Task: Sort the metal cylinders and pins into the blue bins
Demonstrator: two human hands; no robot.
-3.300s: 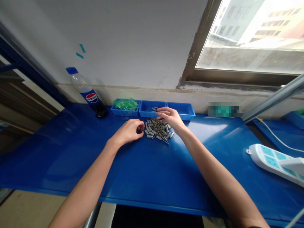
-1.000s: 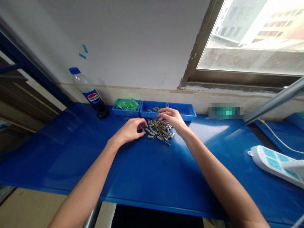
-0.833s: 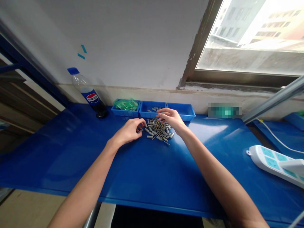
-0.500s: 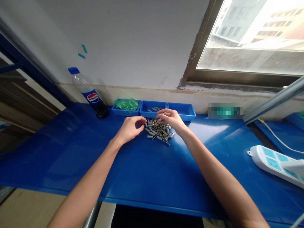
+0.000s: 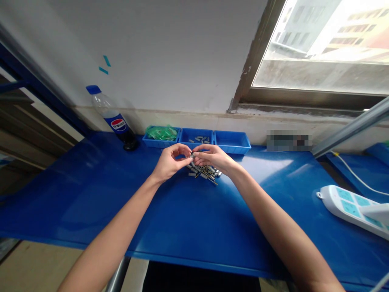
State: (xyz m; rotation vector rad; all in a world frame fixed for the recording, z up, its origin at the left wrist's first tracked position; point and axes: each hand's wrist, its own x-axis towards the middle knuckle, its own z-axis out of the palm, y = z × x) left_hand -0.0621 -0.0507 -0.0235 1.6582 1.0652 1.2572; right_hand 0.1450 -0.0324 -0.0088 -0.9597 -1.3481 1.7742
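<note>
My left hand (image 5: 173, 162) and my right hand (image 5: 214, 158) meet fingertip to fingertip above a pile of small metal parts (image 5: 206, 172). Pinched between them is a small grey metal piece (image 5: 192, 155), mostly covered by the fingers, so its exact shape is unclear. Short silver cylinders and thin brass-coloured pins lie mixed in the pile on the blue table (image 5: 188, 223). My hands hide the pile's far side. Just behind, the middle blue bin (image 5: 186, 134) holds several silver cylinders.
The left blue bin (image 5: 152, 143) contains green plastic bags (image 5: 162, 133); the right blue bin (image 5: 232, 149) adjoins the middle one. A cola bottle (image 5: 117, 121) stands at the back left. On the right lies a white power strip (image 5: 332, 198) with a plug in it.
My hands have come together over the pile. The right hand has moved left and slightly down, the left a little right, and both fingertips now close on a small metal piece.
</note>
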